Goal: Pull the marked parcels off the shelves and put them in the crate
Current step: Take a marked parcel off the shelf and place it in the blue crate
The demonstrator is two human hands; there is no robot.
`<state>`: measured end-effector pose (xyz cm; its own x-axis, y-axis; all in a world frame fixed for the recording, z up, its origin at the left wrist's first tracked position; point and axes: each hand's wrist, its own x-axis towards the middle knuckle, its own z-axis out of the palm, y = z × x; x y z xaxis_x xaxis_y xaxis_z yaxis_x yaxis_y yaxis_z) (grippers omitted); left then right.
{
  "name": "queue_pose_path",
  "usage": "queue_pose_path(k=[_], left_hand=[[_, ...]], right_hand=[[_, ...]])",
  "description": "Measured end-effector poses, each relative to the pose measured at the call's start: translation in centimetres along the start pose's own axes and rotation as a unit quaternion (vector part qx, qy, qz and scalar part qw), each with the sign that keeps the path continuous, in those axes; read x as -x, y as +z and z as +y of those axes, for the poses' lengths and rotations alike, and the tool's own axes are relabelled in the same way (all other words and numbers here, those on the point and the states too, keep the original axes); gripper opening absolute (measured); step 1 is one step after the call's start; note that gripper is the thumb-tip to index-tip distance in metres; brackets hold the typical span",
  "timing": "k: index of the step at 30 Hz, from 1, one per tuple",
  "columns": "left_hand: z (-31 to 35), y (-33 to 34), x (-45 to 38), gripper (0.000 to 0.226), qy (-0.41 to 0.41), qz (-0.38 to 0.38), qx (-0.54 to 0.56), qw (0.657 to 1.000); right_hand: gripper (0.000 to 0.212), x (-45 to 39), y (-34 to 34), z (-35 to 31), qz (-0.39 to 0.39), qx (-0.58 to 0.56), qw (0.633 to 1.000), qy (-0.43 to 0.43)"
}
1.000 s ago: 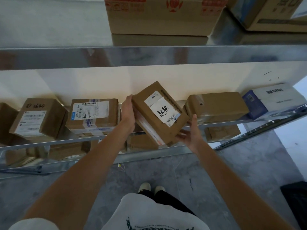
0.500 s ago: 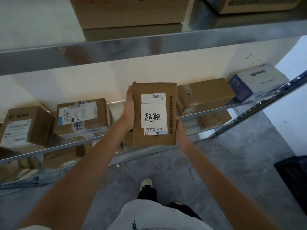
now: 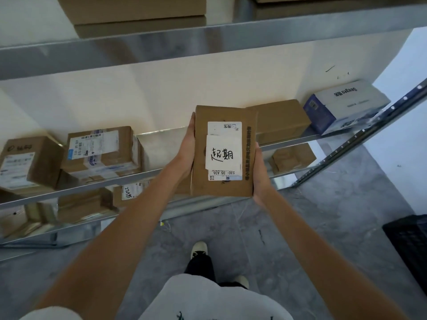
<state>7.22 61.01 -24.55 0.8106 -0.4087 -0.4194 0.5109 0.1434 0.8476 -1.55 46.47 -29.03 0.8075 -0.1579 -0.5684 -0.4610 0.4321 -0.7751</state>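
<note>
Parcel (image 3: 223, 151) with a handwritten label is sitting clear of the shelf (image 3: 147, 175), held upright between the person's two hands. Left hand (image 3: 186, 150) is gripping its left edge and right hand (image 3: 260, 179) is cupping its right side; fingers of both are wrapping behind the box, out of sight. So one pick is looking half done: it is not yet going into the crate (image 3: 409, 245), cut off at the right edge. Other boxes are waiting on the shelves, their markings too small to read.

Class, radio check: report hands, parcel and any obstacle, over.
Left hand and right hand grip the marked parcel, clear of the shelf. Crate at lower right. Nothing blocking.
</note>
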Motion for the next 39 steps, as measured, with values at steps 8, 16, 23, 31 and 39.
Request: queue_pose_path(k=[8, 16, 23, 31, 39], left_hand=[[-2.2, 5.2, 0.4, 0.034, 0.107, 0.205, -0.067, 0.971], [-6.9, 17.1, 0.7, 0.043, 0.012, -0.045, -0.129, 0.991], [-12.2, 26.3, -0.6, 0.039, 0.004, -0.090, -0.197, 0.976], [-17.0, 34.7, -4.4, 0.044, 0.000, -0.109, -0.249, 0.962], [-21.9, 43.3, -5.1, 0.039, -0.071, -0.273, -0.315, 0.906]], right_hand=[[0.062, 3.5, -5.2, -1.3, -0.011, -0.027, 0.996, -0.086], [0.061, 8.6, -16.1, -1.1, 0.098, -0.119, 0.984, -0.089], [0.057, 12.2, -25.4, 0.1, 0.211, -0.146, 0.963, -0.088], [0.061, 14.1, -31.8, 0.4, 0.340, -0.189, 0.917, -0.089], [0.101, 15.7, -38.8, 2.5, 0.449, -0.214, 0.862, -0.099]])
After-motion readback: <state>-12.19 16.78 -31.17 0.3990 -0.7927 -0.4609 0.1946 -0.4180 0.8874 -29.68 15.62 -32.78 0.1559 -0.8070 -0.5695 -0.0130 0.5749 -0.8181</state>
